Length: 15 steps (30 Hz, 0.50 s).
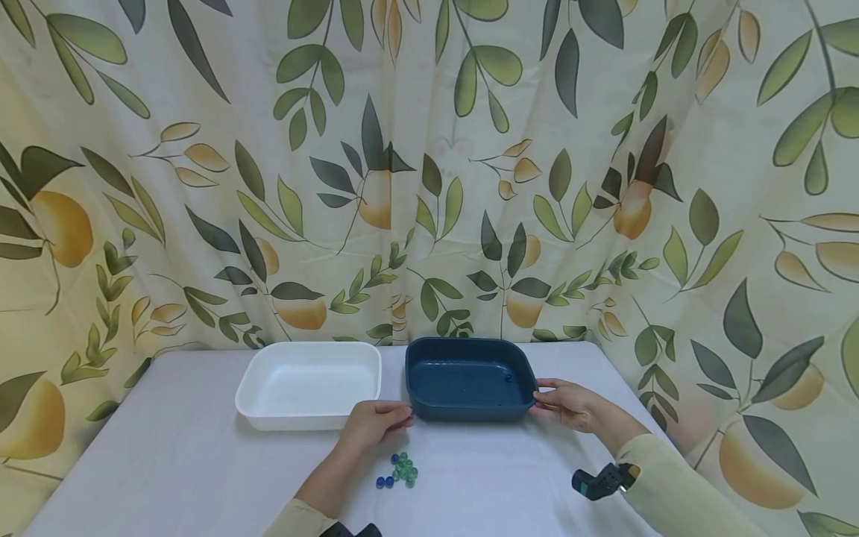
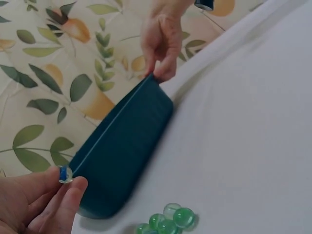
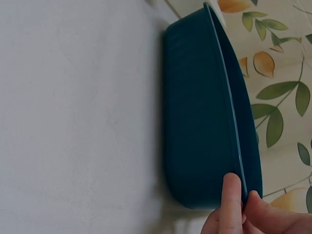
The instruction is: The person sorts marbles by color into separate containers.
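My left hand (image 1: 377, 425) pinches a clear glass marble with blue inside (image 2: 65, 174) between thumb and fingertips. It is close by the near left corner of a dark blue plastic tub (image 1: 463, 412); whether it touches the tub I cannot tell. The right hand (image 1: 570, 405) grips the tub's right-hand rim, thumb and fingers on either side of the wall, plain in the right wrist view. A blue marble (image 1: 508, 378) lies inside the tub towards the right. On the cloth below my left hand sits a loose cluster of green marbles (image 1: 404, 470) with a few blue marbles (image 1: 385, 482) beside it.
To the left of the blue tub stands a white plastic tub (image 1: 309, 423), just behind my left hand. A white cloth (image 1: 181, 462) covers the table. Along its back edge hangs a leaf-and-fruit patterned curtain (image 1: 429, 246), which also runs down both sides.
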{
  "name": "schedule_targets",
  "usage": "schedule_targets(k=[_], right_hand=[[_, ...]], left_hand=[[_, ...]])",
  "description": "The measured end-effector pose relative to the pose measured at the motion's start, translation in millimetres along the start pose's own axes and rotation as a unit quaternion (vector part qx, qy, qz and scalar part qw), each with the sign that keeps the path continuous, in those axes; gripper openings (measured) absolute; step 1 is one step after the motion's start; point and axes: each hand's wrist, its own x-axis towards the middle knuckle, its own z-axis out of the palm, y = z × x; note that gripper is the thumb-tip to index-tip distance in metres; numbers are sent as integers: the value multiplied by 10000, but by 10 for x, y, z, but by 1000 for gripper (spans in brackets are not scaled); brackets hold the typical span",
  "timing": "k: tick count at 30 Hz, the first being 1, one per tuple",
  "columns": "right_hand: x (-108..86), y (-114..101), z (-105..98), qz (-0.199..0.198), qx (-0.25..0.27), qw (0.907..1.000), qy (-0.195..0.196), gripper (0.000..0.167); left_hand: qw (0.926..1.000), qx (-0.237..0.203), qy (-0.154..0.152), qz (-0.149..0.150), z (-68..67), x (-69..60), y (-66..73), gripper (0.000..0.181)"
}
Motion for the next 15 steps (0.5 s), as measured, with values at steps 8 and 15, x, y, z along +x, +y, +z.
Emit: schedule_targets(k=[8,15], right_hand=[[23,10,-14,-73,-49,10000,2,67],[22,14,-12,-103,-93,9999,39,67]], left_hand=[[9986,-482,67,-186,74,157,152,28],[9966,-627,298,-441,88,297,262,27]])
